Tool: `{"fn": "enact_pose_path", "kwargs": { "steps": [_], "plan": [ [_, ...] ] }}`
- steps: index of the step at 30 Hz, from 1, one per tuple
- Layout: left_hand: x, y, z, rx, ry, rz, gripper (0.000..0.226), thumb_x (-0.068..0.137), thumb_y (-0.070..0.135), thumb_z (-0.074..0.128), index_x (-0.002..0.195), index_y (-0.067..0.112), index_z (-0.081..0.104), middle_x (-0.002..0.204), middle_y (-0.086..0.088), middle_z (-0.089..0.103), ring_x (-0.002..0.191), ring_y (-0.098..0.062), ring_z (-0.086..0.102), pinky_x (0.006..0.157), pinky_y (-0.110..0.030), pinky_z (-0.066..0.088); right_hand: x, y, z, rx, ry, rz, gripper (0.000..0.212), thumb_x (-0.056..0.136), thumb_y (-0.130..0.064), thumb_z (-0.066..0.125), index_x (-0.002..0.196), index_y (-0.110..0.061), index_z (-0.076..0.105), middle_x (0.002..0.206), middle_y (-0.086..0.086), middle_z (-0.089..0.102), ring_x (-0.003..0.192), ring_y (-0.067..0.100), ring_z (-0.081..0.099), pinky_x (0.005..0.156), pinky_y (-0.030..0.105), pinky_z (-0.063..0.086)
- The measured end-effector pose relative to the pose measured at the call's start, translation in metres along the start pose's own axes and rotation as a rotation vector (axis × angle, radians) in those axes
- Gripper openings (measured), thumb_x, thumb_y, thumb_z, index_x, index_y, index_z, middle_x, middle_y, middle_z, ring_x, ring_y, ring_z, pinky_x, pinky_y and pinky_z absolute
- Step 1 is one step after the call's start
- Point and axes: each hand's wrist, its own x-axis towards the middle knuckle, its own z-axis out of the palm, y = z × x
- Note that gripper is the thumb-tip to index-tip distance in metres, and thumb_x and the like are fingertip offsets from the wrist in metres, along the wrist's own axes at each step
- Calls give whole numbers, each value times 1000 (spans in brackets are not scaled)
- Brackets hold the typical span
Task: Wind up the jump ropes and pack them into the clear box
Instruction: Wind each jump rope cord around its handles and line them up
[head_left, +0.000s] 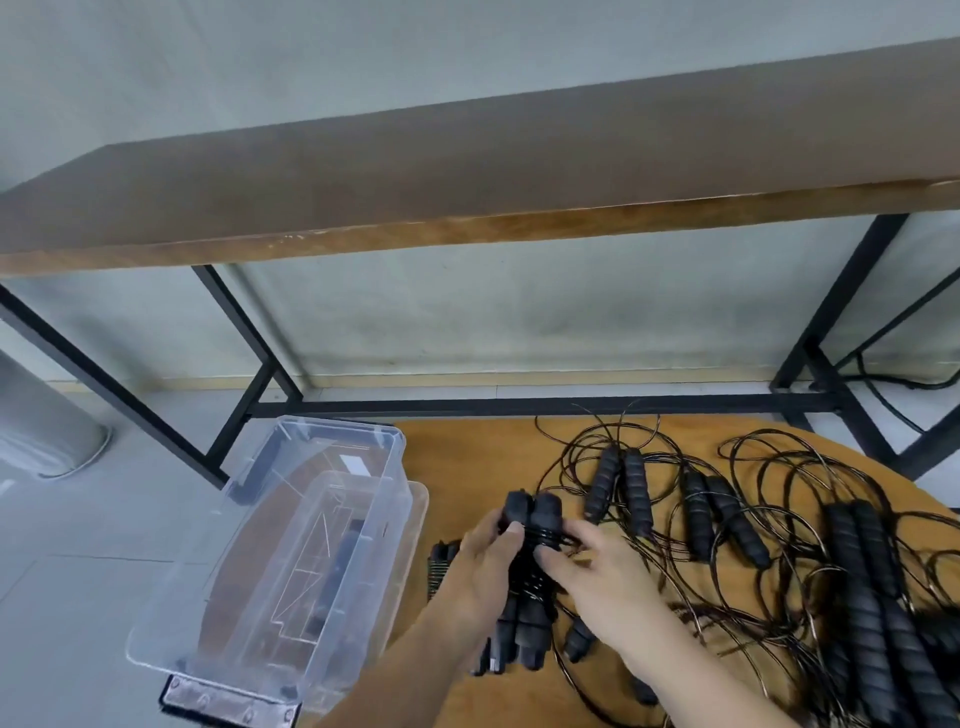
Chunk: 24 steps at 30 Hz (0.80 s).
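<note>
Hands (488, 551) (both) around jump-rope handles (530, 512).

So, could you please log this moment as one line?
left hand: holds handles | right hand: winding cord | box: no ropes

A round wooden board (467, 457) is laid on the grey tiled floor (78, 561), and on it are spread loose jump ropes (727, 519) and, seemingly overhanging its left edge, the clear box (270, 587).
</note>
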Motion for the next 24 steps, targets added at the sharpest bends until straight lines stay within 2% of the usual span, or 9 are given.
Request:
{"fn": "enact_pose_path", "kwargs": {
  "steps": [2, 5, 8, 11, 14, 16, 18, 20, 24],
  "plan": [
    [-1, -11, 5, 14, -24, -70, 59, 88, 52, 51, 143, 30, 46, 144, -2, 50, 129, -19, 52, 110, -41, 41, 3, 22, 7, 36, -37, 62, 24, 91, -32, 66, 112, -43, 60, 121, -3, 58, 105, 11, 56, 92, 25, 47],
    [8, -32, 9, -33, -47, -142, 28, 105, 23, 43, 132, 24, 50, 131, 2, 56, 121, -15, 53, 102, -27, 42, 6, 46, 15, 92, -103, 149, 26, 93, -15, 64, 100, -40, 61, 108, -9, 67, 92, -2, 59, 73, 9, 46],
    [13, -53, 13, 8, -50, -180, 38, 104, 25, 45, 142, 26, 41, 143, 6, 46, 132, -16, 45, 109, -27, 35, 11, 68, 23, 106, -100, 220, 27, 92, -15, 64, 95, -42, 61, 105, -12, 67, 93, -1, 59, 80, 22, 48],
    [13, -73, 10, 19, -26, -214, 45, 103, 26, 48, 147, 24, 39, 149, 5, 41, 137, -14, 40, 115, -30, 30, 16, 79, 35, 53, -111, 284, 25, 92, -19, 65, 99, -42, 59, 107, -12, 66, 99, 8, 59, 83, 26, 45],
    [13, -87, 2, 24, 14, -232, 45, 103, 23, 47, 147, 25, 39, 146, 4, 42, 131, -12, 43, 106, -23, 35, 21, 90, 55, 14, -99, 326, 24, 82, -38, 68, 105, -42, 64, 118, -5, 62, 112, 16, 55, 97, 33, 45],
    [12, -93, -8, 57, 51, -216, 44, 102, 22, 47, 146, 26, 40, 145, 5, 40, 126, -9, 44, 95, -18, 33, 22, 92, 69, -19, -108, 327, 41, 73, -54, 63, 113, -47, 61, 116, -5, 61, 111, 18, 54, 99, 38, 45],
    [16, -105, -22, 38, 86, -229, 40, 102, 18, 48, 141, 27, 47, 143, 5, 43, 123, -9, 47, 96, -20, 35, 24, 89, 85, 8, -124, 326, 28, 86, -40, 65, 113, -42, 60, 103, -11, 63, 99, 13, 57, 88, 31, 47],
    [15, -116, -37, -20, 117, -243, 36, 101, 15, 49, 133, 29, 55, 138, 5, 49, 121, -9, 51, 101, -25, 39, 27, 86, 101, 41, -153, 326, 27, 92, -24, 64, 113, -39, 57, 98, -16, 62, 95, 9, 58, 78, 24, 45],
    [9, -142, -66, -1, 165, -234, 35, 93, 27, 51, 127, 34, 59, 133, 4, 55, 119, -9, 55, 105, -33, 43, 25, 84, 136, -4, -213, 276, 27, 92, -24, 65, 104, -46, 56, 97, -21, 64, 95, 6, 61, 81, 26, 48]
  ]
}}
